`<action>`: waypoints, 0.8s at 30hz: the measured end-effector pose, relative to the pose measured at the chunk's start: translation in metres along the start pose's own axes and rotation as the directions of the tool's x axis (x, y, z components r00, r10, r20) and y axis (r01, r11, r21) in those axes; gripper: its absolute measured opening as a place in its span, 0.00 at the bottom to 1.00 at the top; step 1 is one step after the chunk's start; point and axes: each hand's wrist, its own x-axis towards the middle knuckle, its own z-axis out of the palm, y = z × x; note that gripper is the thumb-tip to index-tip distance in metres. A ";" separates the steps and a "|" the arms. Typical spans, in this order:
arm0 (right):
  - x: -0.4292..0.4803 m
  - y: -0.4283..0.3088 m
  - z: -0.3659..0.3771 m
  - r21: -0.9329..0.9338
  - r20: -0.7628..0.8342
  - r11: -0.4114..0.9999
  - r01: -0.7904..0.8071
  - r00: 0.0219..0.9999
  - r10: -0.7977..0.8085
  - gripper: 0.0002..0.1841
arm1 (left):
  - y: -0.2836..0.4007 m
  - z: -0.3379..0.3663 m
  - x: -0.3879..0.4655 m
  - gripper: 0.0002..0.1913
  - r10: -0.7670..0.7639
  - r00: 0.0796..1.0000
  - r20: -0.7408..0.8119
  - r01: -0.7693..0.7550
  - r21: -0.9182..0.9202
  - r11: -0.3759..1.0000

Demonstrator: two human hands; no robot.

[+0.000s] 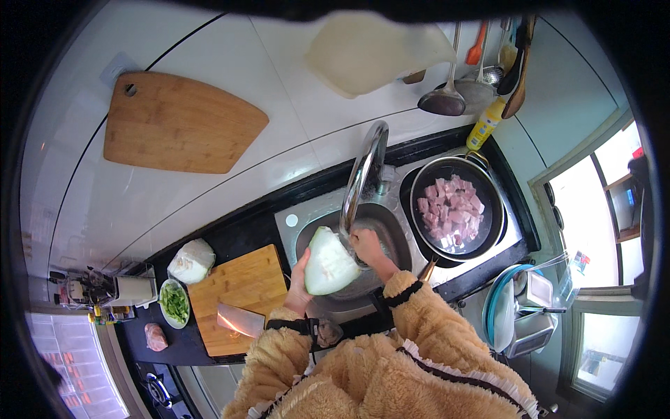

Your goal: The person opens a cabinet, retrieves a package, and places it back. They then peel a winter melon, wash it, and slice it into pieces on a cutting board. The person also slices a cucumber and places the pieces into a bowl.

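Observation:
My left hand (299, 283) grips a large wedge of winter melon (330, 262) by its lower left side. The wedge has white flesh and a thin green rind, and it is held tilted over the stainless steel sink (403, 230). Beside the wedge, my right hand (367, 247) is just under the spout of the chrome faucet (361, 178). Its fingers are curled, and I cannot tell whether anything is in them. Right of the sink stands a wide pan (494, 230) holding pink raw meat chunks (453, 207) in water.
A wooden cutting board (241, 277) left of the sink carries a cleaver (242, 319). Near it are a wrapped white piece (192, 261), a bowl of chopped greens (174, 304) and a piece of raw meat (155, 337). Ladles (445, 99) hang on the wall; a dish rack (523, 309) stands right.

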 end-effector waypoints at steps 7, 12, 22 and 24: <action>0.001 -0.039 -0.007 -0.050 0.035 0.998 -0.031 0.999 0.033 0.15 | 0.005 0.009 0.002 0.26 -0.005 1.000 -0.025 0.004 -0.047 0.999; -0.018 -0.054 0.001 -0.243 0.151 0.969 0.054 0.988 -0.017 0.17 | 0.002 0.024 0.014 0.29 0.079 0.997 -0.003 -0.079 -0.023 0.997; -0.035 -0.024 0.005 0.146 0.045 0.970 0.196 0.978 -0.204 0.17 | 0.010 0.043 0.034 0.27 0.071 0.994 -0.083 -0.063 0.097 0.993; -0.034 -0.018 0.008 0.220 -0.033 0.973 -0.073 0.996 0.082 0.21 | 0.012 0.054 0.041 0.26 0.081 0.992 -0.100 -0.054 0.245 0.968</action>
